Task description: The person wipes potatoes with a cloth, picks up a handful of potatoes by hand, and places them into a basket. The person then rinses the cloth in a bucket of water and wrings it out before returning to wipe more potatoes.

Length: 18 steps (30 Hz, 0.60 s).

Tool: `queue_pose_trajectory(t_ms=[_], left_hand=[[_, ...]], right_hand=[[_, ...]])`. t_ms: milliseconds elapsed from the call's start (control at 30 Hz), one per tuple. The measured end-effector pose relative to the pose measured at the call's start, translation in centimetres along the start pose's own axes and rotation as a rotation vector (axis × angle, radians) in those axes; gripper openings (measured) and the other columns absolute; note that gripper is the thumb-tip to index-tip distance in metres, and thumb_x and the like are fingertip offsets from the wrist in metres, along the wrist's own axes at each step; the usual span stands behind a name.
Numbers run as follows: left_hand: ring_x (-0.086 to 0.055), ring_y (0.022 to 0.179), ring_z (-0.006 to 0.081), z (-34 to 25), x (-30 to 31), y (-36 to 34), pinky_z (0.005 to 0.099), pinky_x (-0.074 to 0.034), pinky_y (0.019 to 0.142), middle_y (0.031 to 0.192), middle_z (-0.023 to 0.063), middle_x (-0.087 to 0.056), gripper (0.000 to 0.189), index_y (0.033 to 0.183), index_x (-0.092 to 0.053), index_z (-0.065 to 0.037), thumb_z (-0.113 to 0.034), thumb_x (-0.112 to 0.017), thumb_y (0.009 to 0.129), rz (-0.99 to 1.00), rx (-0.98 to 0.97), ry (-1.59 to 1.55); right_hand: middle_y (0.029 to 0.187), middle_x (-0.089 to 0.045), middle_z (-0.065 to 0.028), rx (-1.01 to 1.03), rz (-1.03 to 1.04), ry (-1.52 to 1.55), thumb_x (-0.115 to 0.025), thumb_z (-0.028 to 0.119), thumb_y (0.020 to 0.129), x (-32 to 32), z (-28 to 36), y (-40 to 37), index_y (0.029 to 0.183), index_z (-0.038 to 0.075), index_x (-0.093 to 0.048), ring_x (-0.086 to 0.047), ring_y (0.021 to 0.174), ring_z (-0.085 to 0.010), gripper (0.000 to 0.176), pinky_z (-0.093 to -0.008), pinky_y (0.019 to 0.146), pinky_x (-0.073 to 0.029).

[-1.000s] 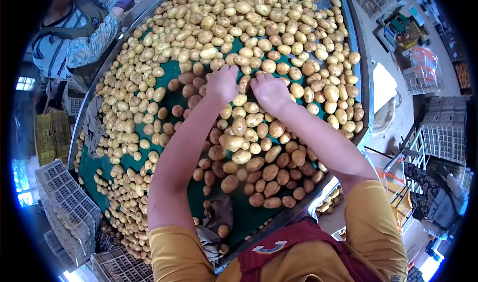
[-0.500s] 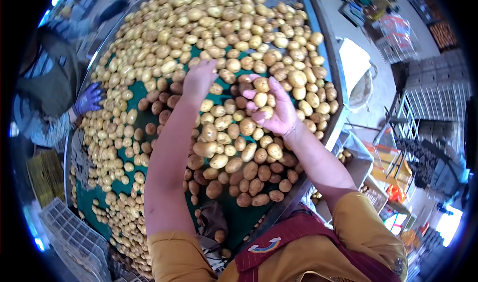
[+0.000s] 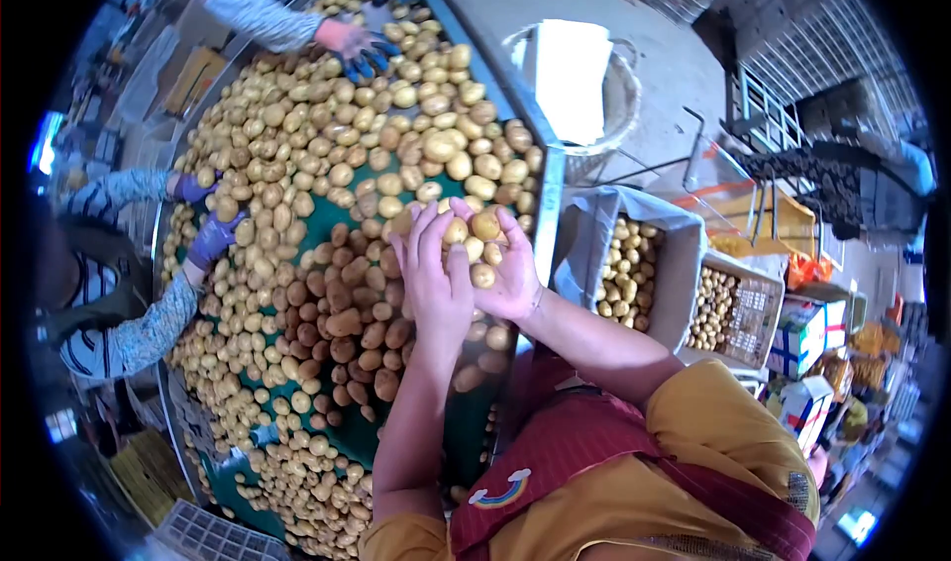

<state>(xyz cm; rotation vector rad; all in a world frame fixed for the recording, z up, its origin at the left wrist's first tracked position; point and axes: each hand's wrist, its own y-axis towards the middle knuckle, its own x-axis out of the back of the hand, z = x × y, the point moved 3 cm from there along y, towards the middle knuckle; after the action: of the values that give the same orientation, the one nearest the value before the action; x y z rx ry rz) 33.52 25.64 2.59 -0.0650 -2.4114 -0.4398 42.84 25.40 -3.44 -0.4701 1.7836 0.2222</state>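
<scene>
Many potatoes (image 3: 263, 115) lie spread over a green table (image 3: 461, 417), with darker brown ones bunched left of my forearm. My right hand (image 3: 515, 279) is cupped, palm up, around several small potatoes (image 3: 484, 226). Against it, my left hand (image 3: 431, 264) has its fingers curved over the same potatoes from the left side. Both hands are above the table near its right edge. Part of what lies between the palms is hidden by my left fingers.
Right of the table edge (image 3: 553, 180) stand a lined crate (image 3: 684, 264) of potatoes and a lower crate (image 3: 758, 323). A round basket (image 3: 624, 96) holds a white sheet. Co-workers' gloved hands (image 3: 213, 239) reach over the table at left and top. Another person (image 3: 872, 190) is far right.
The view has turned toward the right side of the table. My left hand has left the potatoes on the table and come against my right hand. Co-workers' gloved hands now show at the top.
</scene>
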Motion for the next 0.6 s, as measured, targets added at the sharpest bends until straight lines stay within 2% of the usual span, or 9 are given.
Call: queue_pose_trajectory(t_ms=[67, 133, 233, 333, 433, 467, 533, 567, 600], left_hand=[[-0.045, 0.137, 0.0388, -1.7, -0.5, -0.3, 0.0496, -0.031, 0.116, 0.142, 0.0214, -0.053, 0.033, 0.128, -0.057, 0.000, -0.006, -0.051, 0.096, -0.020, -0.028, -0.122], [-0.047, 0.137, 0.0367, -2.8, -0.7, -0.4, 0.0472, -0.035, 0.115, 0.141, 0.0203, -0.055, 0.035, 0.129, -0.057, 0.002, -0.005, -0.052, 0.095, -0.026, -0.124, -0.060], [-0.047, 0.137, 0.0345, -2.5, -1.0, -2.4, 0.0449, -0.036, 0.115, 0.142, 0.0195, -0.054, 0.036, 0.131, -0.056, 0.002, -0.007, -0.054, 0.097, 0.023, -0.078, -0.069], [-0.045, 0.139, 0.0339, -0.9, 0.3, -5.9, 0.0443, -0.035, 0.116, 0.147, 0.0190, -0.050, 0.037, 0.135, -0.055, 0.002, -0.010, -0.052, 0.100, 0.082, -0.084, 0.009], [-0.047, 0.136, 0.0342, -0.2, 2.0, -9.0, 0.0432, -0.041, 0.110, 0.147, 0.0191, -0.049, 0.037, 0.135, -0.056, 0.002, -0.014, -0.051, 0.102, 0.155, 0.075, 0.032], [-0.048, 0.135, 0.0333, 0.3, 2.3, -10.3, 0.0425, -0.043, 0.108, 0.147, 0.0185, -0.049, 0.036, 0.135, -0.056, 0.001, -0.014, -0.051, 0.102, 0.149, 0.130, 0.022], [-0.049, 0.134, 0.0316, 0.8, 2.7, -12.0, 0.0410, -0.046, 0.104, 0.147, 0.0173, -0.049, 0.036, 0.135, -0.056, 0.000, -0.013, -0.051, 0.102, 0.151, 0.200, 0.032], [-0.050, 0.133, 0.0308, 0.9, 2.9, -12.7, 0.0403, -0.047, 0.102, 0.147, 0.0168, -0.049, 0.036, 0.134, -0.056, 0.000, -0.012, -0.051, 0.101, 0.162, 0.217, 0.053], [-0.050, 0.133, 0.0300, 0.8, 3.0, -13.3, 0.0395, -0.048, 0.101, 0.146, 0.0163, -0.049, 0.035, 0.134, -0.057, -0.001, -0.012, -0.052, 0.101, 0.171, 0.236, 0.076]], right_hand=[[0.145, -0.054, -0.0119, 0.001, 0.011, 0.030, -0.049, 0.054, 0.100, -0.2, 1.5, -2.1, 0.135, 0.016, -0.057, -0.053, 0.132, -0.0315, 0.052, -0.0495, 0.114, -0.039], [0.143, -0.055, -0.0170, -0.006, 0.054, 0.040, -0.052, 0.059, 0.099, -1.2, 3.2, -4.4, 0.130, 0.012, -0.058, -0.048, 0.137, -0.0412, 0.056, -0.0558, 0.115, -0.039], [0.145, -0.053, -0.0178, 0.091, 0.060, 0.046, -0.054, 0.063, 0.095, -1.7, 7.2, -8.8, 0.124, 0.012, -0.060, -0.046, 0.138, -0.0444, 0.059, -0.0596, 0.115, -0.038], [0.143, -0.055, -0.0161, 0.371, 0.023, -0.046, -0.053, 0.063, 0.095, -2.5, 13.4, -14.8, 0.120, 0.011, -0.060, -0.048, 0.135, -0.0443, 0.058, -0.0599, 0.114, -0.039], [0.134, -0.058, -0.0197, 0.790, -0.119, -0.122, -0.039, 0.067, 0.099, -5.5, 20.9, -21.2, 0.113, 0.008, -0.057, -0.054, 0.128, -0.0441, 0.063, -0.0615, 0.111, -0.042], [0.132, -0.058, -0.0225, 0.840, -0.068, -0.066, -0.034, 0.067, 0.101, -6.7, 23.4, -22.8, 0.114, 0.007, -0.055, -0.055, 0.125, -0.0438, 0.064, -0.0618, 0.108, -0.046], [0.126, -0.057, -0.0226, 1.066, -0.275, -0.130, -0.031, 0.069, 0.100, -7.3, 29.5, -25.1, 0.123, 0.008, -0.049, -0.056, 0.122, -0.0420, 0.068, -0.0620, 0.104, -0.048], [0.133, -0.054, -0.0203, 1.111, -0.292, -0.168, -0.032, 0.072, 0.098, -6.2, 33.6, -25.8, 0.133, 0.012, -0.046, -0.055, 0.123, -0.0417, 0.071, -0.0623, 0.106, -0.046], [0.141, -0.051, -0.0148, 1.189, -0.425, -0.310, -0.034, 0.074, 0.097, -5.9, 36.8, -26.2, 0.143, 0.016, -0.040, -0.052, 0.129, -0.0413, 0.074, -0.0667, 0.109, -0.039]])
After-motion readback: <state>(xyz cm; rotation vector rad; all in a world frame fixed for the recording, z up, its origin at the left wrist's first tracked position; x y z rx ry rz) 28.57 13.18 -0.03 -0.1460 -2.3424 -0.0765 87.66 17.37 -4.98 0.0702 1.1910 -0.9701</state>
